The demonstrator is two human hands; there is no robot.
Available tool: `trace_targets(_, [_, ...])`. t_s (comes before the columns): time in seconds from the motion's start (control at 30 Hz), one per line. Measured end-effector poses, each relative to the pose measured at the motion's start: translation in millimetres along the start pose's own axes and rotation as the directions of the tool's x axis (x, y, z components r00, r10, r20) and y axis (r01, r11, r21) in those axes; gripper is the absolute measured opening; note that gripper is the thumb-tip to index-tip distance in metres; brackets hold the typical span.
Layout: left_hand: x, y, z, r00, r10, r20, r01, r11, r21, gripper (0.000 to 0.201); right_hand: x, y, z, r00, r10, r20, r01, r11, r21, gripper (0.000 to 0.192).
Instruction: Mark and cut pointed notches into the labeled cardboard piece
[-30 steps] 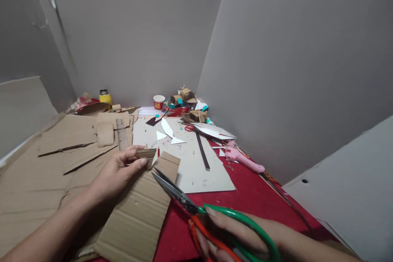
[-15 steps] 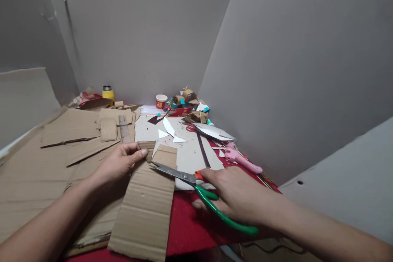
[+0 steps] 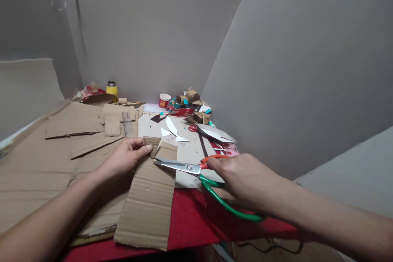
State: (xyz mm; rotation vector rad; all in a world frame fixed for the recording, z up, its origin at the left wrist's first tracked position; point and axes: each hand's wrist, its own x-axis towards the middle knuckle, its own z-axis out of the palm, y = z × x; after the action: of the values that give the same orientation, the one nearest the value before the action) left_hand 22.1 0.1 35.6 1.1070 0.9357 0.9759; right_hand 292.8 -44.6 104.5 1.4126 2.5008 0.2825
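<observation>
The left hand (image 3: 124, 159) is pinching a small cardboard piece (image 3: 152, 144) at the strip's (image 3: 149, 200) twelve o'clock end; the right hand (image 3: 242, 178) is gripping scissors (image 3: 190, 168), blades nearly closed, pointing nine o'clock toward the piece; the strip's long axis is running twelve-to-six.

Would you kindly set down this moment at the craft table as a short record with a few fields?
left hand: left hand pinches a small cardboard piece
right hand: right hand grips the scissors by the handles, blades nearly closed, tips toward the small piece
under the hands: cardboard strip on a red table
at the back: paper cup, yellow bottle, ruler
surround: grey boards
</observation>
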Motion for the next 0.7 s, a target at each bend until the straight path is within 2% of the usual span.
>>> trace_targets(0.27, [-0.3, 1.0, 1.1, 0.999, 0.029, 0.044, -0.032, 0.998, 0.058, 0.028, 0.6, -0.4, -7.8, 1.000, 0.002, 0.011, -0.001, 0.995, -0.101, 0.024])
trace_targets(0.5, [-0.2, 3.8, 4.5, 0.988, 0.147, 0.041, -0.153, 0.964, 0.217, 0.018, 9.5, 2.3, -13.7, 0.997, -0.080, -0.010, 0.080, 0.995, -0.063, 0.013])
trace_targets(0.7, [1.2, 3.9, 3.7, 0.984, 0.162, 0.079, -0.178, 0.939, 0.294, 0.023, 11.7, 8.2, -12.1, 0.990, -0.142, 0.001, 0.142, 0.989, -0.044, 0.013])
